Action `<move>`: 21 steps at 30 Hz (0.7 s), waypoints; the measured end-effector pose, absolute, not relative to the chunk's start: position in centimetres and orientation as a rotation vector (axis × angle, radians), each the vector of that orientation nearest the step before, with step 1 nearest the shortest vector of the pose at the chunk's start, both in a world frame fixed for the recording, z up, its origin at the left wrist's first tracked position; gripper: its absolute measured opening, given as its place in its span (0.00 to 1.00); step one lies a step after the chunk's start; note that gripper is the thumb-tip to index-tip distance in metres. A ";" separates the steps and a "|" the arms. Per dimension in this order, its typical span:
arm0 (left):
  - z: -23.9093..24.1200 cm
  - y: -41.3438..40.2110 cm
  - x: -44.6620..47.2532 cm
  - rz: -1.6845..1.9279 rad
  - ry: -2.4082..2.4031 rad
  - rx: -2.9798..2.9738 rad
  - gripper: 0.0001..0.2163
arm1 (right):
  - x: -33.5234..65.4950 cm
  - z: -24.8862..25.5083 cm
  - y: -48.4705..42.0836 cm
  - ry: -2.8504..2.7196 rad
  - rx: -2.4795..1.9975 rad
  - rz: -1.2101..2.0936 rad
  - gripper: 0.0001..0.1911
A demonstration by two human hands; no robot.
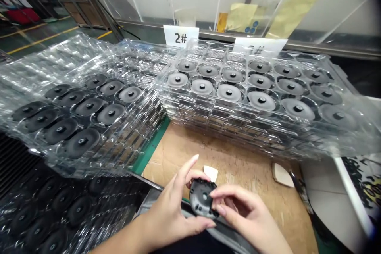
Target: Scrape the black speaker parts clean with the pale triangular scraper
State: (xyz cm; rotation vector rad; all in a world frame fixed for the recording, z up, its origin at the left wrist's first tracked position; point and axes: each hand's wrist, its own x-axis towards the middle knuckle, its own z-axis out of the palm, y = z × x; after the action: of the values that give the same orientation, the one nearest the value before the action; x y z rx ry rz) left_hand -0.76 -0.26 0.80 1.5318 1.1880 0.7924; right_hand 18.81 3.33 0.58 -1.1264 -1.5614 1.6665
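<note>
Above the front of the work surface, my left hand grips a black round plastic part between thumb and fingers, with the index finger raised. The part is tilted towards me. It has a hole near its middle and several small dark knobs along its rim. My right hand pinches the part's right edge with thumb and forefinger. Whether a small piece also sits between those fingertips is hidden. Just behind the part, a small white piece lies on the brown board.
Stacked clear trays with black round parts stand at the back, beside another tray stack at left. More parts in trays sit lower left. At right are a pale block and a white bin with small black pieces.
</note>
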 end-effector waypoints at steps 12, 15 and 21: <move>1.2 0.8 -0.2 0.727 1.024 1.199 0.47 | 18.7 1.6 5.0 -1.156 -0.888 2.279 0.02; 1.1 0.9 -0.1 0.746 1.048 1.214 0.46 | 19.1 0.9 4.6 -1.136 -0.899 2.202 0.03; 1.4 2.1 -0.1 0.633 1.075 1.409 0.33 | 20.5 -0.8 4.6 -1.452 -1.111 1.995 0.05</move>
State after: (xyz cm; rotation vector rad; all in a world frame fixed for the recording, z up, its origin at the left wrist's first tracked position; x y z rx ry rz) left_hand -0.14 2.13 1.40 1.4093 1.0749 0.6328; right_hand 20.53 4.60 -0.79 -1.1111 -1.4518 1.9948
